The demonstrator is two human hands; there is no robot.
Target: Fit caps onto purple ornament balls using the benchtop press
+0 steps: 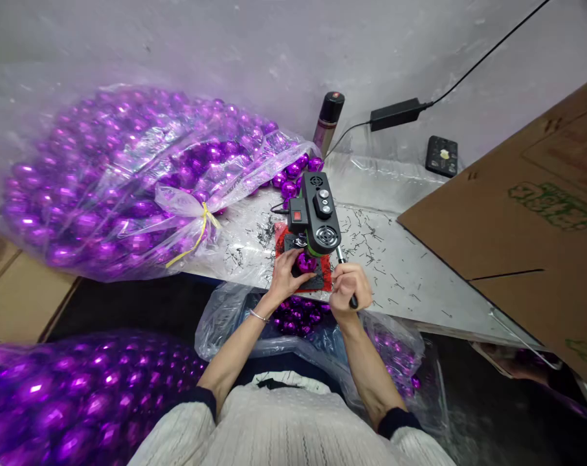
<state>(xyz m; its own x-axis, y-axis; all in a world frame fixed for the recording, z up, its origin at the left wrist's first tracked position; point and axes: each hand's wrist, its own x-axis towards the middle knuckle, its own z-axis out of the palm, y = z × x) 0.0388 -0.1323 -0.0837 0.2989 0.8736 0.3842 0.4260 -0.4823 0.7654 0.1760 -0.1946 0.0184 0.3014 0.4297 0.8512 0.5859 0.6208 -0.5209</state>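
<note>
Between the thumb and fingers of my left hand [287, 275] is a shiny purple bauble [306, 262], held under the head of a small black bench drill press [322, 213]. My right hand [350, 287] is closed round the black-tipped lever [340, 254] at the machine's right side. A red switch box [298, 215] sits on the machine's left. Under the bauble lies the dark base plate [317, 283] on a red sheet [327, 266]. The bauble's top, where it meets the machine, is hidden.
A tied clear bag of purple baubles [128, 175] fills the table's left. Behind the machine are loose baubles [289, 188], a spray can [329, 120] and a power adapter [395, 114]. Dark shavings litter the white table [395, 259]. A cardboard box [526, 213] stands right; an open bag [300, 317] covers my lap.
</note>
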